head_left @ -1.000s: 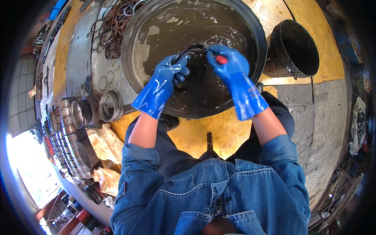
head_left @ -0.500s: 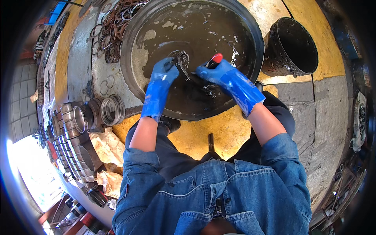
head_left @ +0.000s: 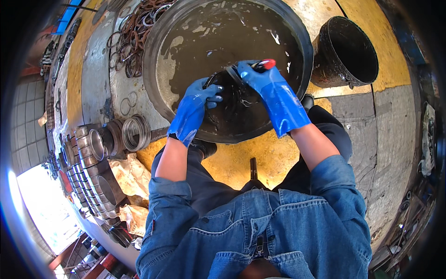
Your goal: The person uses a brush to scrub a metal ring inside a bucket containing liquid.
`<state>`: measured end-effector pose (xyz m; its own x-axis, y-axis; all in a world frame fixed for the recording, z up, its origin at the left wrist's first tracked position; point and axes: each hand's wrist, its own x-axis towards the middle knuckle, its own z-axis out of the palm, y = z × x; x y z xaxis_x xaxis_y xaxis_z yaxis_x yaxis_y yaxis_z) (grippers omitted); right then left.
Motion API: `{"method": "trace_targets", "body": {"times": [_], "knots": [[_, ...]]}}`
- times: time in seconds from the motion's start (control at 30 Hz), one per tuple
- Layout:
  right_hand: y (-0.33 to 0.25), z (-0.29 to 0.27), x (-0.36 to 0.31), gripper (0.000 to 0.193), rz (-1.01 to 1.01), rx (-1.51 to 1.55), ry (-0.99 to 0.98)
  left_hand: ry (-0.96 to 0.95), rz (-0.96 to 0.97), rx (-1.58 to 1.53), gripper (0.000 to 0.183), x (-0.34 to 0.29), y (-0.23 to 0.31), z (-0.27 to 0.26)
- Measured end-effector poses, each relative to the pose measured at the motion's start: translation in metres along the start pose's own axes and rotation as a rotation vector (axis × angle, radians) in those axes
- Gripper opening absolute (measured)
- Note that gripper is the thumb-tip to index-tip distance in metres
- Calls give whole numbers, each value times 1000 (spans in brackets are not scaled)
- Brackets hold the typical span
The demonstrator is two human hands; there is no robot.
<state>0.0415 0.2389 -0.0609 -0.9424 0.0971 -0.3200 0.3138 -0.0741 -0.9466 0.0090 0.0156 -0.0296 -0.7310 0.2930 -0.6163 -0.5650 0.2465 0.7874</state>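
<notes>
Both my hands wear blue rubber gloves and work over a wide round tub (head_left: 152, 76) of murky dark liquid. My left hand (head_left: 200, 93) is closed round a thin dark ring (head_left: 210, 80), wet and partly hidden by the fingers. In my right hand (head_left: 258, 76) is a brush (head_left: 268, 64) with a black handle and red end, gripped in closed fingers. The brush's head points down and left toward the ring, just above the liquid. Whether it touches the ring I cannot tell.
A black bucket (head_left: 348, 51) stands right of the tub. To the left lie a heap of rusty rings (head_left: 134, 44), a stack of bright rings (head_left: 135, 132) and rows of metal cylinders (head_left: 95, 179). Crumpled brown paper (head_left: 130, 174) lies beside them.
My right hand has risen slightly away from me and right with the brush. My left hand has lowered toward me, and the ring has turned in it.
</notes>
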Motion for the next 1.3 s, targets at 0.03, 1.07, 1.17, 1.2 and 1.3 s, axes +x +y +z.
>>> {"method": "trace_targets", "body": {"times": [0.03, 1.07, 1.17, 1.2, 1.3], "knots": [[-18, 8, -10, 29, -50, 190, -73, -19, 3, -46, 39, 0, -6, -9], [-19, 15, -12, 36, -27, 578, 68, 88, -89, -586, 41, 18, -18, -9], [-37, 31, -20, 30, 143, 578, 33, 190, -162, -712, 47, 24, -14, 1], [-17, 34, -10, 32, 88, 538, 3, 177, -145, -792, 48, 29, -15, 5], [-45, 50, -41, 33, 237, 449, -107, 71, -38, -924, 46, 48, -42, -18]]}}
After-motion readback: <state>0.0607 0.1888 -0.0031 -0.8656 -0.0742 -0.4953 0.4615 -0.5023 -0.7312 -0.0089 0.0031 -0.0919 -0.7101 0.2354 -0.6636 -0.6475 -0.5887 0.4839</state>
